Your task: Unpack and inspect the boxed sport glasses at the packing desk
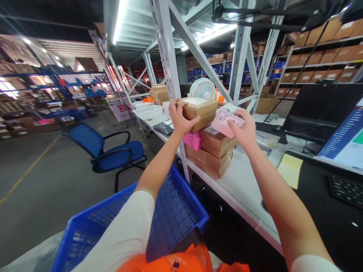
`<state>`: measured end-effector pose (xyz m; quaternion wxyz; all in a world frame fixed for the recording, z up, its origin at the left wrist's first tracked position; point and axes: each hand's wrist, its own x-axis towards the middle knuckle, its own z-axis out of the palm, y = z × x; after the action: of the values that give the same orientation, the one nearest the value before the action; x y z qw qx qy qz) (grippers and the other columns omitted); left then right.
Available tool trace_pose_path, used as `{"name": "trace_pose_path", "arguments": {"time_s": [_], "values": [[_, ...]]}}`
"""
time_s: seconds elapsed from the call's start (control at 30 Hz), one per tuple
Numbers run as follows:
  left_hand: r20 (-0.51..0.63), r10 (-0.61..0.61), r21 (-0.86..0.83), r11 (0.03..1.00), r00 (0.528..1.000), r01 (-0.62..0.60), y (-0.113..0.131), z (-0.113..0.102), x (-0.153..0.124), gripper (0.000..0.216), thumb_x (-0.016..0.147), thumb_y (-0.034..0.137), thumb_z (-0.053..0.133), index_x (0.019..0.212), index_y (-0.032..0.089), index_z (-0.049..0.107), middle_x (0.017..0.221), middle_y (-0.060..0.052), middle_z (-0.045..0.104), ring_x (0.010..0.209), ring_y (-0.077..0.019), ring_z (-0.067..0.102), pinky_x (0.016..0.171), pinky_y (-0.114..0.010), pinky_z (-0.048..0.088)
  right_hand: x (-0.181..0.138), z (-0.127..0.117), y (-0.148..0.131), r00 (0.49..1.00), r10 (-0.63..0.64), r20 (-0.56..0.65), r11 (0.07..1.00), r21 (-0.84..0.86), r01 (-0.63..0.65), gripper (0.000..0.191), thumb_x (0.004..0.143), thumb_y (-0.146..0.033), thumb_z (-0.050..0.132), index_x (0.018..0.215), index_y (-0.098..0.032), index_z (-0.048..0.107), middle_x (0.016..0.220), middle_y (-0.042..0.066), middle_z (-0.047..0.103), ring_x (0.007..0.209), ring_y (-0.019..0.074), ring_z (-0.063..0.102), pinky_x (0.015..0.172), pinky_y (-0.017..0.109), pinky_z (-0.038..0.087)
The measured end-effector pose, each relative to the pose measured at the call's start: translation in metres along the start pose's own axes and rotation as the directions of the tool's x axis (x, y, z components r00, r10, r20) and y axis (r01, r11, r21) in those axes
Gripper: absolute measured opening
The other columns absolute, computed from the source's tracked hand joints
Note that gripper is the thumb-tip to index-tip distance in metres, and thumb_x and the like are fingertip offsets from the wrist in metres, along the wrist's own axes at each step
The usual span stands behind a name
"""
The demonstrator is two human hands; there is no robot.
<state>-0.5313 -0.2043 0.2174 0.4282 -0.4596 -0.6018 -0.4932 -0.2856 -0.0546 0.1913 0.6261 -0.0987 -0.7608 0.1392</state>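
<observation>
"While both hands are busy, what does each grip hold?"

"Your left hand (pixel 183 119) is clamped on one end of a cardboard carton (pixel 202 113), thumb along the near face and fingers spread about its left end. Your right hand (pixel 245 126) pinches a pale pink pack (pixel 222 124), thumb on the printed face, the other fingers mostly hidden behind."

"Which step is this?"

"By the look of it, you're handling two packages at once, the left grip steadying the carton while the right manages the pack."

"Where exactly are they?"

"The carton is on top of or just above a pile of brown boxes (pixel 217 142); you can't tell whether it bears on them. A bright pink bundle (pixel 193 140) shows under its near edge. The pack is tilted, just beside the carton's right end."

"What does the next move call for?"

"Probably a firm left grip and a gentle lift, since dragging the carton could pull the bundle along or upset your pile."

"And farther out?"

"The pile stands at the edge of the white counter (pixel 241 175), a fan (pixel 202 90) behind it. Below your left arm is a blue crate (pixel 174 204), and beyond that a blue chair (pixel 124 152)."
</observation>
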Motion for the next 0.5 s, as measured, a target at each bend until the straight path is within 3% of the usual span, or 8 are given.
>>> {"name": "trace_pose_path", "arguments": {"time_s": [0.1, 0.17, 0.27, 0.33, 0.43, 0.5], "values": [[0.012, -0.015, 0.004, 1.000, 1.000, 0.015, 0.000, 0.014, -0.017, 0.076, 0.059, 0.062, 0.082, 0.116, 0.018, 0.058, 0.140, -0.017, 0.048, 0.140, -0.0361, 0.041, 0.121, -0.053, 0.029, -0.013, -0.039, -0.003, 0.983, 0.082, -0.164, 0.996, -0.012, -0.085, 0.045, 0.093, -0.047, 0.062, 0.126, -0.016, 0.061, 0.132, 0.018, 0.064, 0.125, 0.0318, 0.062, 0.109, 0.055, 0.048], [-0.016, -0.036, 0.003, 0.999, 0.999, 0.036, 0.000, 0.021, -0.029, 0.076, 0.060, 0.060, 0.081, 0.118, 0.017, 0.058, 0.139, -0.019, 0.050, 0.143, -0.0368, 0.039, 0.123, -0.053, 0.026, -0.031, -0.071, -0.008, 0.974, 0.104, -0.199, 0.993, -0.037, -0.113, 0.044, 0.093, -0.045, 0.063, 0.128, -0.018, 0.062, 0.135, 0.018, 0.063, 0.128, 0.0323, 0.060, 0.112, 0.055, 0.047], [0.005, -0.091, 0.006, 0.996, 0.996, 0.091, 0.001, 0.027, -0.049, 0.081, 0.072, 0.061, 0.073, 0.136, 0.017, 0.052, 0.151, -0.020, 0.045, 0.153, -0.0377, 0.026, 0.127, -0.057, 0.014, -0.072, -0.116, -0.013, 0.979, 0.131, -0.159, 0.981, -0.120, -0.151, 0.041, 0.092, -0.044, 0.067, 0.126, -0.021, 0.066, 0.135, 0.016, 0.065, 0.134, 0.0339, 0.057, 0.117, 0.058, 0.042], [0.053, -0.108, -0.001, 0.994, 0.993, 0.108, 0.002, 0.029, -0.061, 0.090, 0.078, 0.063, 0.066, 0.151, 0.018, 0.039, 0.162, -0.021, 0.032, 0.159, -0.0383, 0.012, 0.126, -0.061, 0.006, -0.106, -0.138, -0.009, 0.977, 0.192, -0.097, 0.957, -0.202, -0.208, 0.041, 0.090, -0.046, 0.068, 0.123, -0.023, 0.068, 0.132, 0.014, 0.067, 0.135, 0.0364, 0.056, 0.117, 0.063, 0.040], [0.100, -0.077, -0.027, 0.996, 0.992, 0.080, -0.001, 0.031, -0.072, 0.104, 0.077, 0.067, 0.066, 0.159, 0.017, 0.026, 0.169, -0.021, 0.016, 0.160, -0.0392, -0.003, 0.126, -0.061, 0.002, -0.159, -0.159, 0.006, 0.945, 0.324, 0.035, 0.909, -0.287, -0.301, 0.045, 0.086, -0.054, 0.069, 0.119, -0.023, 0.070, 0.129, 0.014, 0.069, 0.131, 0.0401, 0.059, 0.113, 0.066, 0.044], [0.117, -0.049, -0.028, 0.998, 0.992, 0.053, -0.004, 0.034, -0.072, 0.107, 0.076, 0.067, 0.068, 0.160, 0.017, 0.024, 0.169, -0.021, 0.015, 0.160, -0.0387, -0.004, 0.127, -0.060, 0.002, -0.189, -0.167, 0.019, 0.920, 0.382, 0.089, 0.885, -0.322, -0.337, 0.047, 0.085, -0.058, 0.069, 0.116, -0.023, 0.071, 0.126, 0.014, 0.070, 0.128, 0.0413, 0.061, 0.111, 0.067, 0.045]]}}
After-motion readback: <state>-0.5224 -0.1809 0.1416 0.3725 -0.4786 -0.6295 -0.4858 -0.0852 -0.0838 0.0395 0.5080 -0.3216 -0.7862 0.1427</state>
